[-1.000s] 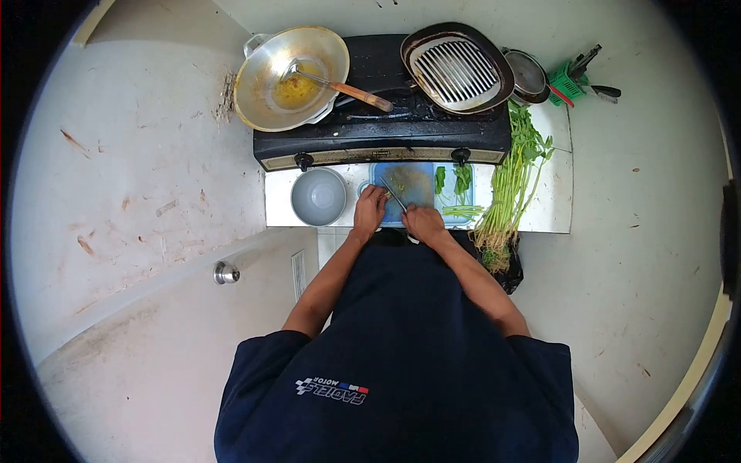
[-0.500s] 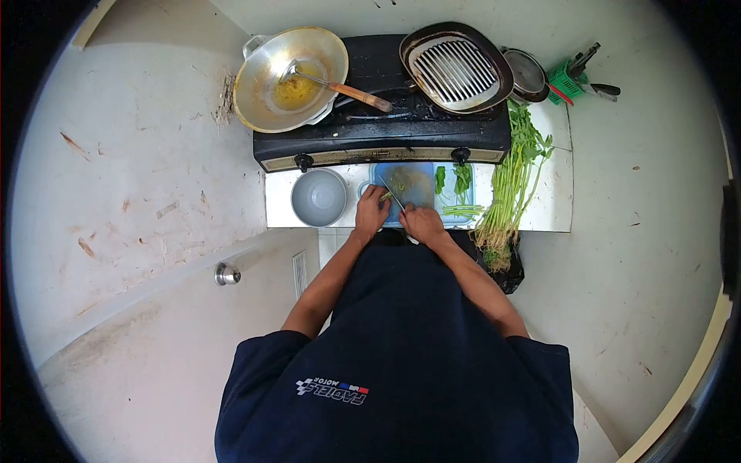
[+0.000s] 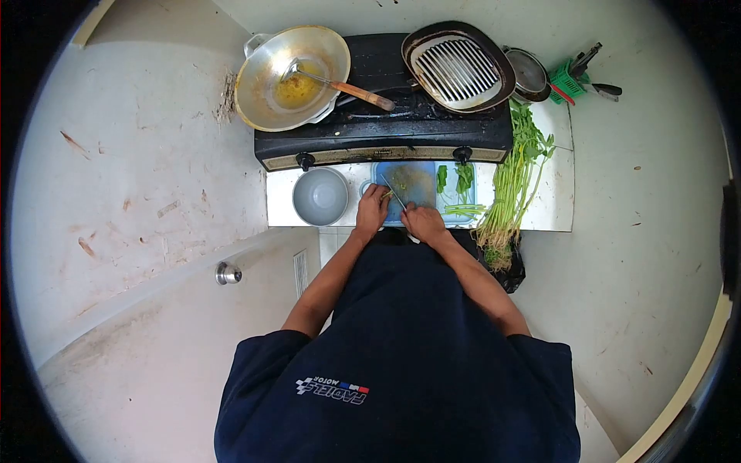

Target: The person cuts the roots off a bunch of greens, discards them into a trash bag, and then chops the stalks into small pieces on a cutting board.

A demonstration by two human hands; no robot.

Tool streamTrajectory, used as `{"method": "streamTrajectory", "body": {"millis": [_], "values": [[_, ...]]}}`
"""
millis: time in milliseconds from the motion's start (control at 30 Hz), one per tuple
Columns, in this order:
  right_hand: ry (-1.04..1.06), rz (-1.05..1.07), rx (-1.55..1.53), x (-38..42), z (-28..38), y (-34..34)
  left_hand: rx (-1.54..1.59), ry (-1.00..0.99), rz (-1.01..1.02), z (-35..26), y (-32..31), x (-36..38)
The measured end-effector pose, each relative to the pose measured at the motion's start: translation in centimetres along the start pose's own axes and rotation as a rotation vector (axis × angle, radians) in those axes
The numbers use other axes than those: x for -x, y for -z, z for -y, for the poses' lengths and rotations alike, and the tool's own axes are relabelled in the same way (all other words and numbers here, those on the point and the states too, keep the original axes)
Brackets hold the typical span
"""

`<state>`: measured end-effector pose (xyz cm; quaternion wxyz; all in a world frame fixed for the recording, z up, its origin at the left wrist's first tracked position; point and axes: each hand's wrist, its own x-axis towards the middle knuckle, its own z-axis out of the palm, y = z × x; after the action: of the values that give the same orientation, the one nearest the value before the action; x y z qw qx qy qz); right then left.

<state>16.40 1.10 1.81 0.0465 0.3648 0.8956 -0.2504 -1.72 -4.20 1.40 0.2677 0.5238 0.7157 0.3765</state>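
On the blue cutting board [image 3: 423, 174], my right hand [image 3: 424, 223] is closed around the handle of a knife [image 3: 394, 193]. The blade slants up and to the left, just beside the fingers of my left hand [image 3: 372, 208]. Those fingers are bent and pinch a small bunch of green vegetable stems [image 3: 387, 195] against the board; most of it is hidden under them. At the board's right side lie cut leaves [image 3: 463, 177] and short pale-green stalks [image 3: 464, 209]. A grey bowl [image 3: 319, 196] stands left of my left hand.
Behind the board is a black stove [image 3: 370, 139] carrying a wok [image 3: 258, 69] with a wooden-handled ladle [image 3: 361, 94] and a grill pan [image 3: 459, 67]. Long leafy greens with roots [image 3: 511, 185] hang over the counter edge at right. A green basket [image 3: 567, 82] holds utensils.
The view has shifted very slightly. Both hands stay at nearly the same place on the board, with the knife still beside the left fingers.
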Motion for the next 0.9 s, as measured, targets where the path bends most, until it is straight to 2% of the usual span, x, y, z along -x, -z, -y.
{"method": "streamTrajectory", "body": {"millis": [333, 467, 633, 733, 900], "values": [[0.016, -0.027, -0.001, -1.0, -0.1, 0.2, 0.048, 0.013, -0.005, 0.0, -0.1, 0.0], [0.001, 0.028, 0.004, 0.1, -0.4, 0.2, 0.027, 0.045, -0.004, 0.1, -0.2, 0.0], [0.021, 0.028, -0.021, 1.4, -0.6, 0.9, 0.023, -0.010, -0.057, 0.5, -0.5, 0.2], [0.018, 0.072, -0.006, 0.1, -0.6, 0.8, 0.020, 0.008, -0.049, 0.4, -0.5, 0.2], [0.029, 0.028, 0.040, -2.6, 0.3, 0.5, 0.029, 0.017, -0.057, 0.1, -0.5, 0.3]]}}
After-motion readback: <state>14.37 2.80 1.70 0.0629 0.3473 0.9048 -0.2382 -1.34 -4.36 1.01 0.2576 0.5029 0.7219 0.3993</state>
